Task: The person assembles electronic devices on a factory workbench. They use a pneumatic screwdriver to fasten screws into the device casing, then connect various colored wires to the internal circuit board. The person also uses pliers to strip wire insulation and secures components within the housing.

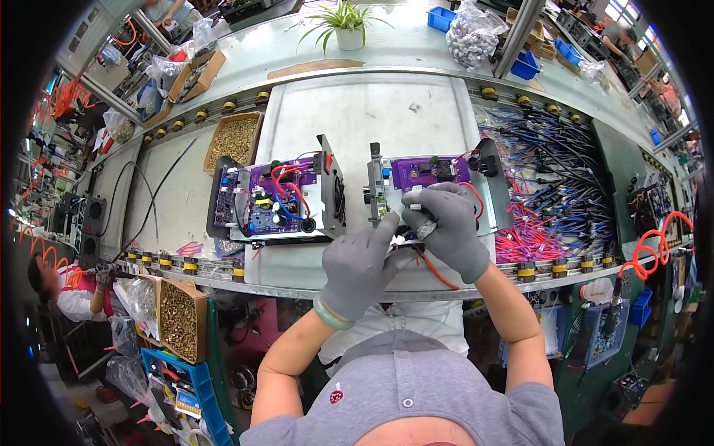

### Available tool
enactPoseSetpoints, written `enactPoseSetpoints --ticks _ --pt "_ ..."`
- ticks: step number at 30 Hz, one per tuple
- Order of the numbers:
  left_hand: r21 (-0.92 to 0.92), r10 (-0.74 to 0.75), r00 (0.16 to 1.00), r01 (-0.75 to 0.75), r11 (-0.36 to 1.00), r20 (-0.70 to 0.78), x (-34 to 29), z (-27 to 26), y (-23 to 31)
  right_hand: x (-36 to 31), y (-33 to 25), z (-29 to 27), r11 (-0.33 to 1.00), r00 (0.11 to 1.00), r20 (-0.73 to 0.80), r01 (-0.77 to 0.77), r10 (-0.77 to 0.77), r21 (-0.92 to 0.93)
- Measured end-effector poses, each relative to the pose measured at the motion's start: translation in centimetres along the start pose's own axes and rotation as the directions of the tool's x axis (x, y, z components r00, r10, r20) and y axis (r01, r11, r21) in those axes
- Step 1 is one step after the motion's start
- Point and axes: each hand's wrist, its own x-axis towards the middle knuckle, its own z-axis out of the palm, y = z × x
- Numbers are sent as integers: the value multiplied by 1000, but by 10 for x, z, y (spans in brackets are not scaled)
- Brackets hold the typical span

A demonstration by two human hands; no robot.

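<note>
Both of my hands wear grey gloves and meet at the front edge of an opened electronic unit point(424, 177) with purple circuit boards in a metal chassis. My left hand point(357, 269) is closed, its fingertips pinching a small white connector point(398, 240). My right hand point(448, 227) is bent over the chassis, fingers closed around something small and pale that they mostly hide. A red wire point(439, 273) hangs out below the hands. Standing to the left, a second opened unit point(279, 197) shows purple boards, red and blue wires and a dark end panel.
Bundled wires point(558, 178) in black, blue and pink fill the bench's right side. Cardboard boxes of brass-coloured parts point(233, 140) point(181, 320) stand at the left. Rails with yellow-black rollers point(526, 271) edge the work area. A potted plant point(348, 33) stands behind; another person point(74, 293) works at far left.
</note>
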Motion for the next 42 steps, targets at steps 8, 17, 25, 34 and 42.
enactPoseSetpoints --ticks 8,17,25,34,42 --pt "-143 -74 996 80 986 47 8 -15 4 0 1 5 998 998 -47 30 -32 -46" --pt "-135 31 999 -26 990 31 61 -16 13 3 1 -2 995 995 -61 81 -85 -55" --pt "-30 -80 996 79 996 -26 95 16 -30 -31 -25 -32 937 897 375 312 -235 -158" --pt "-110 -228 973 230 967 33 94 22 -33 -1 -18 -29 922 782 595 350 -188 -168" --pt "-170 -220 975 210 963 -40 91 28 -30 -7 -32 -33 897 583 798 420 -150 -139"
